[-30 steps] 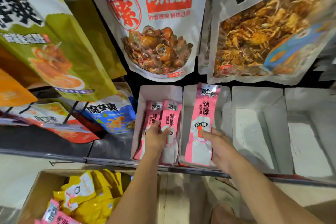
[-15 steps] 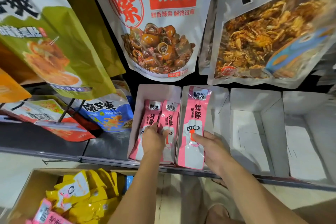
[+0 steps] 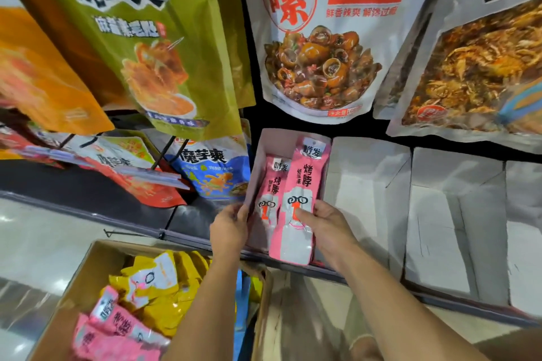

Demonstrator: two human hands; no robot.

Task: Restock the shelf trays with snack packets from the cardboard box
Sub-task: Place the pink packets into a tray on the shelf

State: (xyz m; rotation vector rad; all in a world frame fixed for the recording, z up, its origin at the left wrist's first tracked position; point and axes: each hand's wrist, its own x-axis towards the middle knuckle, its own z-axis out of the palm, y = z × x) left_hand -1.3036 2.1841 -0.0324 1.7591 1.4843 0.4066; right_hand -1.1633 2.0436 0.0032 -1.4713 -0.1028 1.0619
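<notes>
Packets [image 3: 296, 202] between the hands: pink and white, black characters, orange cartoon face. Shelf trays [image 3: 366, 184] right of the hands: plain white. Cardboard box [image 3: 88, 272] below the left hand: brown, holding yellow packets [image 3: 164, 287] and pink packets [image 3: 117, 331].

Both bare forearms reach up and forward from the bottom of the view. The left hand [image 3: 230, 230] is cupped, its fingers [image 3: 239, 211] curled round the left wall of a grey cardboard tray [image 3: 258, 161]. The right hand [image 3: 328, 228] lies palm down, thumb pressed on a long pink-and-white snack packet [image 3: 302, 202].
</notes>
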